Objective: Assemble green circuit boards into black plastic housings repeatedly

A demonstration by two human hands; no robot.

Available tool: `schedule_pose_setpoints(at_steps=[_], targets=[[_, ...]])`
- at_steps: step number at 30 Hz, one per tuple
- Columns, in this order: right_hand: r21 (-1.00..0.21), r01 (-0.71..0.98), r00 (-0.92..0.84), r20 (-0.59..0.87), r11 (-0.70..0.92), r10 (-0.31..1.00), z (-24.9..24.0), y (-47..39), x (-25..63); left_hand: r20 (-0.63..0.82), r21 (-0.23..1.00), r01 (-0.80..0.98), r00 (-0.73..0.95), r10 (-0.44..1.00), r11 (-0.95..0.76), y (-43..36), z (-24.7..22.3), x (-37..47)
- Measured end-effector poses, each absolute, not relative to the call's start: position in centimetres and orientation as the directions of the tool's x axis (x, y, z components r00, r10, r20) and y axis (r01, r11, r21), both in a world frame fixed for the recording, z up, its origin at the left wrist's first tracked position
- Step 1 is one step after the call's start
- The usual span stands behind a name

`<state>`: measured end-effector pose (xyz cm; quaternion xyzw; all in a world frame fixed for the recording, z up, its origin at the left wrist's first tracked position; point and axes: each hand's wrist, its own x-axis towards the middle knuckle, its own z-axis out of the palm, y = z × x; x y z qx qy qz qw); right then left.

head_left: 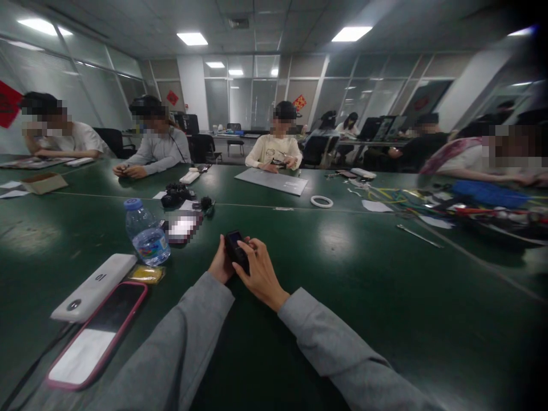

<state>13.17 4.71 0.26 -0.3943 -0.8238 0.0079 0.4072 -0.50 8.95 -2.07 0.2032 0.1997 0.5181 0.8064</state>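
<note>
My left hand (220,262) is closed around the left side of a small black handheld device (234,244), which has a dark screen near its top. My right hand (261,274) grips the same device from the right, its thumb at the lower edge and a fingertip on the front. Both hands are just above the green table (325,319). To their left stand a water bottle (148,240) with a blue cap, a white power bank (96,288), a phone in a pink case (100,337) and a small yellow packet (146,274).
Beyond my hands lie another phone (183,227), black gear (174,195), a white ring (321,201) and a grey board (274,180). Tangled cables (475,211) and a metal rod (419,236) are on the right. Several people sit around the table.
</note>
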Motion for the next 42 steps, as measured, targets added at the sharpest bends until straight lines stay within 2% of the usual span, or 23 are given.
schedule_pose_setpoints(at_steps=[9,17,35,42], targets=[[-0.434,0.600,-0.342,0.620,0.672,0.706,-0.2,5.0,13.2,-0.153,0.536,-0.743,0.382,0.911,0.401,8.4,-0.8,-0.2],[-0.515,0.579,-0.374,0.521,0.632,0.767,-0.6,5.0,13.0,-0.156,0.566,-0.728,0.367,0.917,0.388,8.3,-0.5,-0.2],[-0.538,0.546,-0.361,0.541,0.642,0.760,-0.4,5.0,13.3,-0.123,0.637,-0.688,0.355,0.927,0.348,8.2,-0.6,0.1],[-0.503,0.561,-0.365,0.562,0.657,0.742,-0.6,5.0,13.1,-0.094,0.658,-0.674,0.369,0.925,0.335,8.3,-0.7,0.0]])
